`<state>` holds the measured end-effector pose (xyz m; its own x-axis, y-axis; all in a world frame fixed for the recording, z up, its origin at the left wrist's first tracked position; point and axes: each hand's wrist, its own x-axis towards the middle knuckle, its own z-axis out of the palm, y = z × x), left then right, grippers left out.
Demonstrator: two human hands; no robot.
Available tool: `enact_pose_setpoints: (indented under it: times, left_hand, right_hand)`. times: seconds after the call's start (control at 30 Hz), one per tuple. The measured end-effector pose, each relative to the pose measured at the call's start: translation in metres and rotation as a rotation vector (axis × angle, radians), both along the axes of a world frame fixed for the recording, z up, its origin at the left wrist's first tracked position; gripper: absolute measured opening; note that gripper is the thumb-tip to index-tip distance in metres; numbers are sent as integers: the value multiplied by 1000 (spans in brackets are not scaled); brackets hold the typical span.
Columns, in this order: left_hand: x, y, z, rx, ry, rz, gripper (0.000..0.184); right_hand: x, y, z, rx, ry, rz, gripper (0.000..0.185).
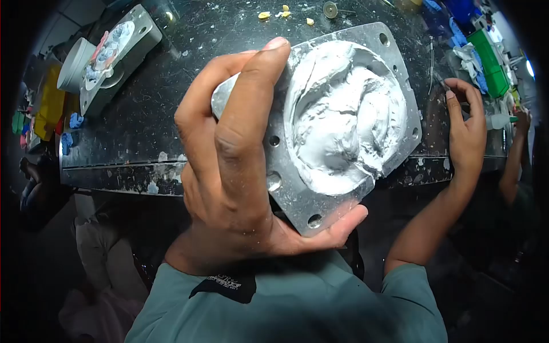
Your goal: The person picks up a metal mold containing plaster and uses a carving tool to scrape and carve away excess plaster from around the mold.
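Note:
My left hand (234, 154) grips a grey metal plate (274, 123) by its left and lower edges, raised and tilted close to the camera. White plaster-like material (343, 114) with a rough, hollowed surface fills the plate's round opening. At the right, my right hand (466, 123) rests by the dark worktop (189, 103), thumb and forefinger pinched on a thin metal tool (441, 82) whose far part lies over the worktop.
At the upper left stands another metal plate (140, 43) with white and pink material, beside a white round container (74, 66). Yellow bits (264, 15) and a small metal disc (330, 9) lie at the back. A green bin (489, 63) is at right, near another person's arm (514, 154).

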<state>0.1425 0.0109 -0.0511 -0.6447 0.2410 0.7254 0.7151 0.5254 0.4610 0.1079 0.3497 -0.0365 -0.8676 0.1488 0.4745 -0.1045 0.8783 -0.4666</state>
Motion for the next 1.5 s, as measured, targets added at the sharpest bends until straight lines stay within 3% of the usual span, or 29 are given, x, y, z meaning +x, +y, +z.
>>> enact_pose_setpoints:
  times: [0.5, 0.63, 0.93, 1.5]
  left_hand:
    - [8, -1, 10, -119, -93, 13, 138]
    - [-4, -19, -2, -191, 0, -31, 135]
    - [6, -1, 9, -21, -113, -34, 128]
    - [13, 1, 7, -4, -176, -9, 123]
  right_hand:
    - [6, -4, -1, 20, 28, -67, 24]
    - [6, -6, 1, 11, 18, -77, 24]
    - [8, -9, 2, 38, 23, -103, 28]
    - [11, -11, 2, 15, 19, -92, 29]
